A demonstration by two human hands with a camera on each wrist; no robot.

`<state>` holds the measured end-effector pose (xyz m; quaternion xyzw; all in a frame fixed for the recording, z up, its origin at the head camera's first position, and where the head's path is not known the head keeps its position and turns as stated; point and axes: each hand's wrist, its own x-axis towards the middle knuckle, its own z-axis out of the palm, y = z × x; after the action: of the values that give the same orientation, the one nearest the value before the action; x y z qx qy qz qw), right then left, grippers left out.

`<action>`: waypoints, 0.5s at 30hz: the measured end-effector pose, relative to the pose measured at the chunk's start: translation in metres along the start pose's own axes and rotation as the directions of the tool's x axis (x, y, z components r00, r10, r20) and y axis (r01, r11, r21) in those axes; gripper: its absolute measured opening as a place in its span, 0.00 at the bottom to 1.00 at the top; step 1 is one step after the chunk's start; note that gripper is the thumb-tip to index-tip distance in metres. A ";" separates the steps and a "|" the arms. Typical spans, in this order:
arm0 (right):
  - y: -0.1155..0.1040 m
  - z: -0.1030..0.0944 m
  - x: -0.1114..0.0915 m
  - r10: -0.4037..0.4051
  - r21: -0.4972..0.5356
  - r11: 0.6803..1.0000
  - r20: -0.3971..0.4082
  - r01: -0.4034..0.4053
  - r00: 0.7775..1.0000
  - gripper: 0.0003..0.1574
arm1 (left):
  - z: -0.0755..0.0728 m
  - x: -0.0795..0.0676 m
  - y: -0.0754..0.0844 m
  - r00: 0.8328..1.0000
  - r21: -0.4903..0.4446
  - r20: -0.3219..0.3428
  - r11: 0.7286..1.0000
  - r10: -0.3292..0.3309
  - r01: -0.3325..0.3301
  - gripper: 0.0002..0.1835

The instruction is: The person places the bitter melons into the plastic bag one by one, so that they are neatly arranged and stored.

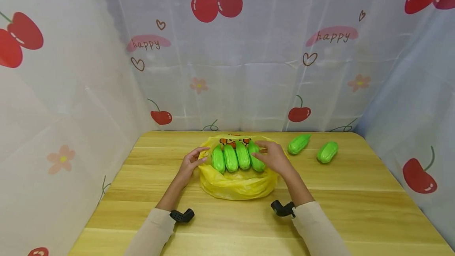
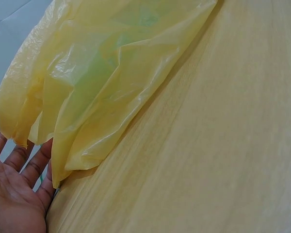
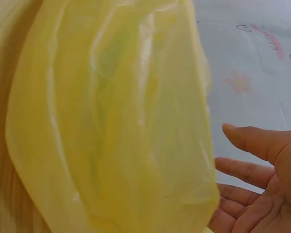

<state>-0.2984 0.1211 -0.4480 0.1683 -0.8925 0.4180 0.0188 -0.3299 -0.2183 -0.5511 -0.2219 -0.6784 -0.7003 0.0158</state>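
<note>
A yellow plastic bag (image 1: pixel 236 188) lies spread open on the wooden table, with several glossy green oblong pieces (image 1: pixel 231 159), shaped like small cucumbers, side by side in it. At the bag's left rim, my left hand (image 1: pixel 191 166) touches the plastic with loosely extended fingers; the left wrist view shows some fingertips behind the bag's edge (image 2: pixel 87 121). My right hand (image 1: pixel 274 157) reaches over the right rim beside the rightmost green piece (image 1: pixel 256 162). In the right wrist view its thumb stands apart from the fingers, and some fingertips are hidden behind the bag (image 3: pixel 121 126).
Two more green oblong pieces, one pointed (image 1: pixel 299 144) and one rounder (image 1: pixel 327 152), lie on the table (image 1: pixel 341 208) right of the bag. A cherry-printed curtain (image 1: pixel 249 90) stands behind the table's back edge and along both sides.
</note>
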 end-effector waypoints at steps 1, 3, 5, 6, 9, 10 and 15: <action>-0.001 -0.002 0.000 -0.007 0.008 1.000 -0.004 0.007 1.000 0.32 | 0.000 0.000 0.000 1.000 -0.004 -0.001 1.000 -0.001 0.001 0.26; -0.001 -0.006 -0.001 -0.015 0.022 1.000 -0.016 0.015 1.000 0.32 | 0.000 0.000 0.000 1.000 -0.008 -0.001 1.000 -0.003 0.003 0.26; -0.002 -0.010 -0.002 -0.017 0.033 0.999 -0.032 0.018 0.999 0.31 | 0.001 0.000 0.000 1.000 -0.006 -0.001 1.000 -0.001 0.001 0.26; -0.003 -0.012 -0.002 -0.018 0.040 0.999 -0.040 0.020 0.999 0.31 | 0.001 0.000 0.000 1.000 -0.003 -0.001 1.000 0.000 0.000 0.26; -0.005 -0.020 -0.005 -0.019 0.058 0.998 -0.072 0.023 0.997 0.31 | 0.001 0.000 -0.001 1.000 0.009 -0.002 1.000 0.003 -0.003 0.25; -0.006 -0.023 -0.006 -0.025 0.064 0.998 -0.081 0.030 0.996 0.31 | 0.001 0.000 -0.001 1.000 0.011 -0.003 1.000 0.003 -0.003 0.25; -0.007 -0.035 -0.010 -0.047 0.052 0.997 -0.147 0.055 0.988 0.29 | 0.000 0.001 0.000 1.000 0.011 -0.009 1.000 0.001 -0.001 0.24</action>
<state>-0.2908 0.1462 -0.4222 0.1606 -0.8720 0.4536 0.0899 -0.3306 -0.2183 -0.5511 -0.2190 -0.6819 -0.6975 0.0202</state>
